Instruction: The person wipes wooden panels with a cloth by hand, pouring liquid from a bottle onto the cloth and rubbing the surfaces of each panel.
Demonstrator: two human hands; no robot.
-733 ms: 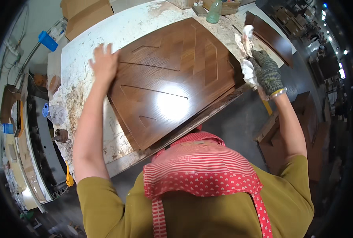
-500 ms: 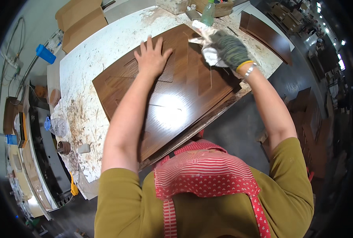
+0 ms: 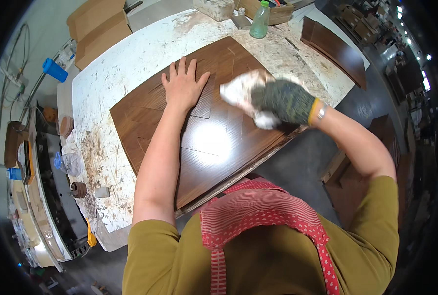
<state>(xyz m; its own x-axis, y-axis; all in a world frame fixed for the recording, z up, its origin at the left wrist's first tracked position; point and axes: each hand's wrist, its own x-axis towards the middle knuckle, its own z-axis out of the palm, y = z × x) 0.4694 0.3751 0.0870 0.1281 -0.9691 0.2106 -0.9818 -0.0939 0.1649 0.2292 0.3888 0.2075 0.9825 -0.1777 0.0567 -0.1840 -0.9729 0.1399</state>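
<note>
A dark brown wood panel [image 3: 219, 118] with grooved lines lies on the stained white worktable, reaching its near edge. My bare left hand [image 3: 183, 87] rests flat on the panel's far left part, fingers spread. My right hand [image 3: 287, 102] wears a dark green knit glove with a yellow cuff and is closed on a crumpled white rag [image 3: 243, 91]. The rag is against or just over the panel's right side; motion blurs it, and contact is hard to make out. Light glares off the panel's middle.
A green-capped bottle [image 3: 260, 22] stands beyond the panel, beside a wooden box [image 3: 280, 14]. More brown panels [image 3: 333, 51] lie at the far right. An open cardboard box [image 3: 101, 32] sits at the far left. A brown jar [image 3: 78, 190] and a small pale block [image 3: 102, 192] are at the near left.
My gloved right hand and the rag have moved nearer along the panel's right side, toward me. My left hand stays flat in about the same spot on the panel.
</note>
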